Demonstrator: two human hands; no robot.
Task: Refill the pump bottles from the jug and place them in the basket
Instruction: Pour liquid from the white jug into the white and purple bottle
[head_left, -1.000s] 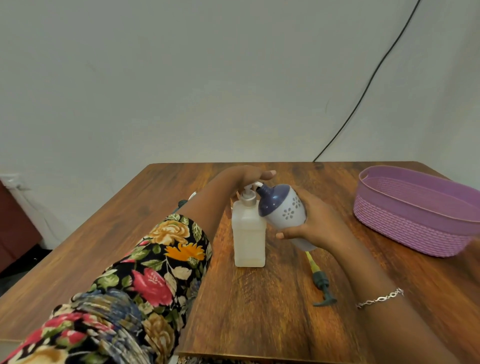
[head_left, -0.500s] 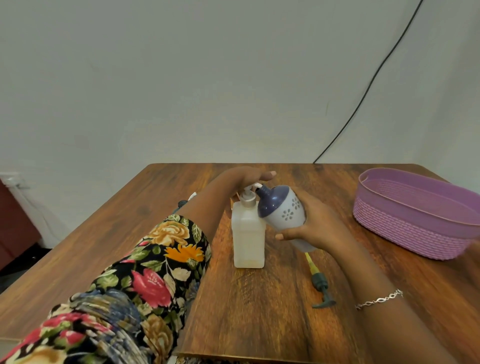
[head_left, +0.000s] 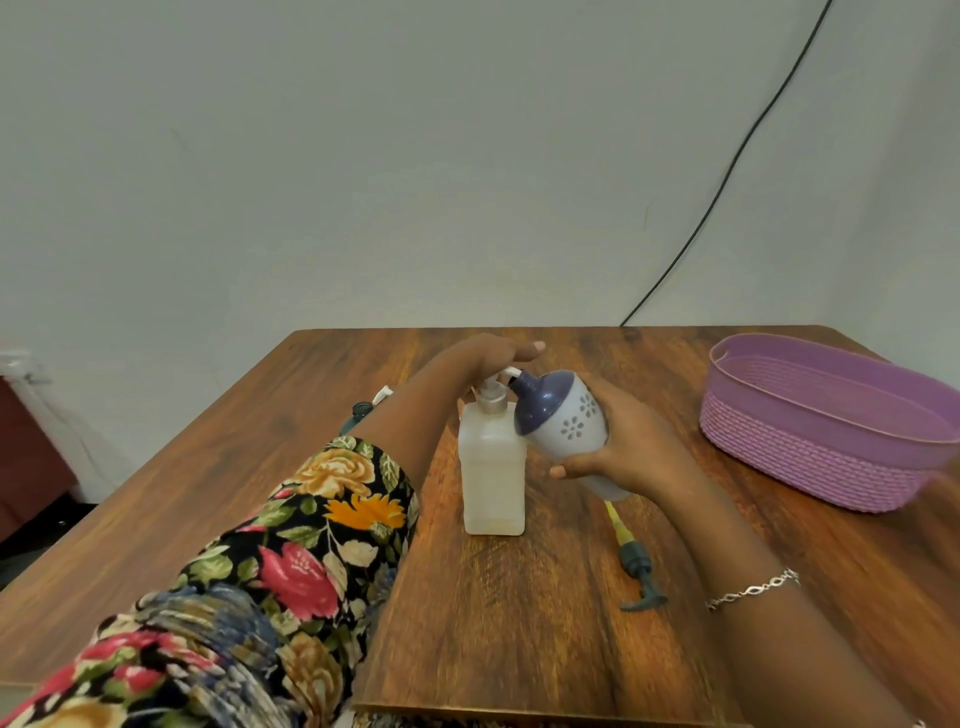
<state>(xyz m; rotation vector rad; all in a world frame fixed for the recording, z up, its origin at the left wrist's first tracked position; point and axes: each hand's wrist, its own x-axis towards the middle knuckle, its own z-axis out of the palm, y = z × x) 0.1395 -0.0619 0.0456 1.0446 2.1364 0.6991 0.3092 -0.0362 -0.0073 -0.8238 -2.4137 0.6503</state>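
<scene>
Pump bottle (head_left: 491, 467), clear, square, upright on the table (head_left: 519, 634); left hand (head_left: 493, 356) lies flat on its pump head, fingers straight. Just right of it, right hand (head_left: 623, 447) wraps round a tilted blue-and-white bottle (head_left: 563, 421), neck at the nozzle. Loose pump (head_left: 636, 569) lies nearer; purple basket (head_left: 831, 452) far right.

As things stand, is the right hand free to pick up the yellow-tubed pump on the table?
Probably not yet: the right hand grips the purple-topped bottle. The yellow-tubed pump lies close by, uncovered, so reach itself looks easy.
</scene>
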